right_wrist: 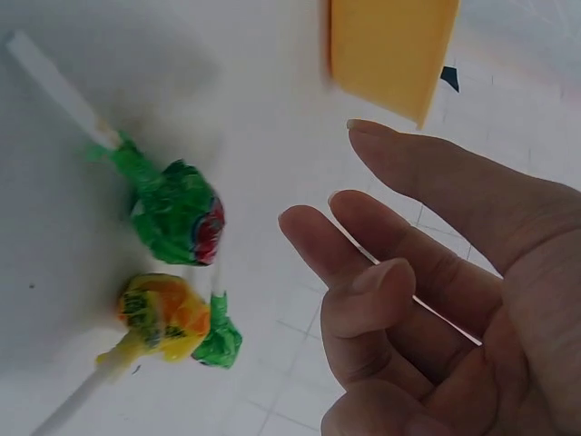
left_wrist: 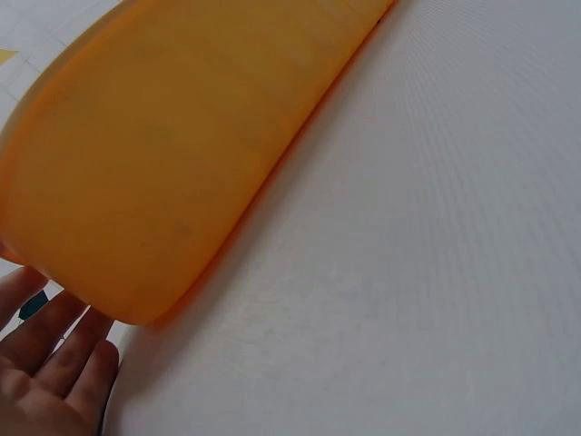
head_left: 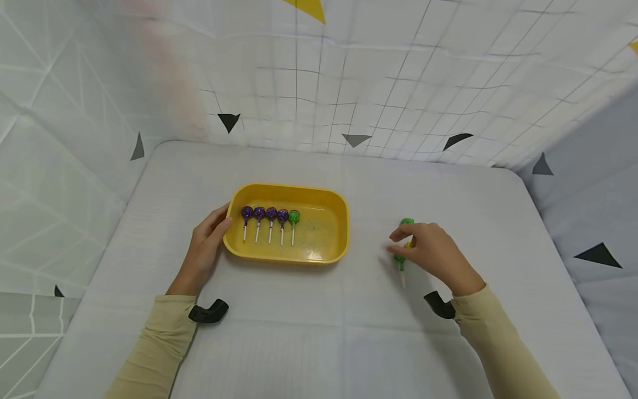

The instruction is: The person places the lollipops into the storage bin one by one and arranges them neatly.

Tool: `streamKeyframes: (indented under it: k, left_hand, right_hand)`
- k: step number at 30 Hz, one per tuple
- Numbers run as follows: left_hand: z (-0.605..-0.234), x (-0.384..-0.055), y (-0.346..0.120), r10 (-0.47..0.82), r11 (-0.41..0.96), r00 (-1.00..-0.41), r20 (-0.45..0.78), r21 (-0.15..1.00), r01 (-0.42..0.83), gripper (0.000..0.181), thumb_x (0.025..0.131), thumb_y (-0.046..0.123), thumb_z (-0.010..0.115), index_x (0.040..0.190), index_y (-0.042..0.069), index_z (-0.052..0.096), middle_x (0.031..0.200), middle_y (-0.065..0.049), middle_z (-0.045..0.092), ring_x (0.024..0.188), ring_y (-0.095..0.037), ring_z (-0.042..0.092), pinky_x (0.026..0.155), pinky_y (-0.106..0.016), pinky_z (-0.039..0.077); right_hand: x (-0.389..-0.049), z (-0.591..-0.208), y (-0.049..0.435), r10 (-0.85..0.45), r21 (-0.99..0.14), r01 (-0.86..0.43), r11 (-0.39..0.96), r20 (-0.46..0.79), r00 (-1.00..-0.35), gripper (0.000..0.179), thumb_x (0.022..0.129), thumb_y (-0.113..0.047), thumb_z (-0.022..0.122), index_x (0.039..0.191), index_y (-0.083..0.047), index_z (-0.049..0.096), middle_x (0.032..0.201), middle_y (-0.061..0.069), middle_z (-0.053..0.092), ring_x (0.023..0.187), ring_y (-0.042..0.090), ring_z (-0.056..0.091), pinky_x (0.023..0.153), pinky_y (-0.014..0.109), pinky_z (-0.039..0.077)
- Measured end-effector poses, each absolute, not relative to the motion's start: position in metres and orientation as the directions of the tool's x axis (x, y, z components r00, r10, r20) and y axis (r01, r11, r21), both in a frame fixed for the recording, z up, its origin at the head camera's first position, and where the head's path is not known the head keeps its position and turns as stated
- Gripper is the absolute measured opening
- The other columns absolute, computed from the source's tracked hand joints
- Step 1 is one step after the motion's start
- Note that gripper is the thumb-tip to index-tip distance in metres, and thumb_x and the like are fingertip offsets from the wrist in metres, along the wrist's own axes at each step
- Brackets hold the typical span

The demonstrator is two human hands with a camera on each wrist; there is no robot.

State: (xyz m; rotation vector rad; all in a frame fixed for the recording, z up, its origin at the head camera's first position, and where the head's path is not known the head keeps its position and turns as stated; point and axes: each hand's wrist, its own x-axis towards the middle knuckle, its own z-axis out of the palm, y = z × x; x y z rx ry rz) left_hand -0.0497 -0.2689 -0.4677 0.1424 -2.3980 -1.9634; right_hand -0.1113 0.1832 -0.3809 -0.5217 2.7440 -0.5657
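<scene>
While left hand (head_left: 203, 239), fingers straight, touches yellow tray (head_left: 323, 235), four purple lollipops (head_left: 271, 213), one green lollipop (head_left: 294, 216) inside, right hand (head_left: 435, 250), fingers parted

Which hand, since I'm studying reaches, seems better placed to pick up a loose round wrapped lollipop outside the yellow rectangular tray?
Likely the right hand: its fingers hold nothing, close to a loose green-wrapped lollipop. The left hand touches the yellow rectangular tray at its far end.
</scene>
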Motion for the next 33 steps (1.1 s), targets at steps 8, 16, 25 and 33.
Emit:
streamKeyframes:
  k: [8, 16, 25, 33]
  left_hand:
    - [-0.468, -0.05, -0.269, -0.098, 0.205, -0.995, -0.033, 0.977, -0.053, 0.055, 0.11, 0.041, 0.049, 0.159, 0.017, 0.041, 0.164, -0.005, 0.042, 0.154, -0.024, 0.036, 0.111, -0.002, 0.035]
    - [-0.469, -0.05, -0.269, -0.1, 0.196, -0.994, -0.034, 0.979, -0.053, 0.056, 0.109, 0.041, 0.049, 0.159, 0.017, 0.042, 0.164, -0.006, 0.042, 0.154, -0.024, 0.037, 0.111, -0.002, 0.035]
    - [-0.47, -0.051, -0.269, -0.097, 0.194, -0.995, -0.03, 0.98, -0.049, 0.056, 0.109, 0.041, 0.05, 0.159, 0.016, 0.042, 0.164, -0.006, 0.042, 0.154, -0.024, 0.037, 0.112, -0.003, 0.035]
    - [-0.469, -0.051, -0.269, -0.106, 0.201, -0.994, -0.028, 0.978, -0.049, 0.056, 0.109, 0.04, 0.05, 0.158, 0.015, 0.043, 0.163, -0.007, 0.043, 0.153, -0.025, 0.038, 0.11, -0.002, 0.036]
  right_hand:
    - [-0.106, -0.389, 0.194, -0.371, -0.445, -0.253, 0.859, -0.201, -0.906, 0.021, 0.09, -0.028, 0.081, 0.105, -0.014, 0.08, 0.097, 0.004, 0.078, 0.073, 0.014, 0.062, 0.062, 0.029, 0.05]
    - [-0.105, -0.398, 0.199, -0.38, -0.449, -0.266, 0.853, -0.185, -0.906, 0.016, 0.088, -0.024, 0.082, 0.102, -0.015, 0.081, 0.101, 0.002, 0.079, 0.075, 0.014, 0.061, 0.062, 0.028, 0.049]
    - [-0.105, -0.405, 0.204, -0.383, -0.461, -0.257, 0.849, -0.202, -0.901, 0.014, 0.087, -0.021, 0.083, 0.1, -0.016, 0.08, 0.099, 0.0, 0.08, 0.077, 0.014, 0.063, 0.065, 0.028, 0.05]
    - [-0.104, -0.41, 0.209, -0.395, -0.465, -0.268, 0.844, -0.202, -0.896, 0.015, 0.088, -0.021, 0.083, 0.102, -0.016, 0.08, 0.099, 0.0, 0.08, 0.083, 0.014, 0.067, 0.07, 0.03, 0.053]
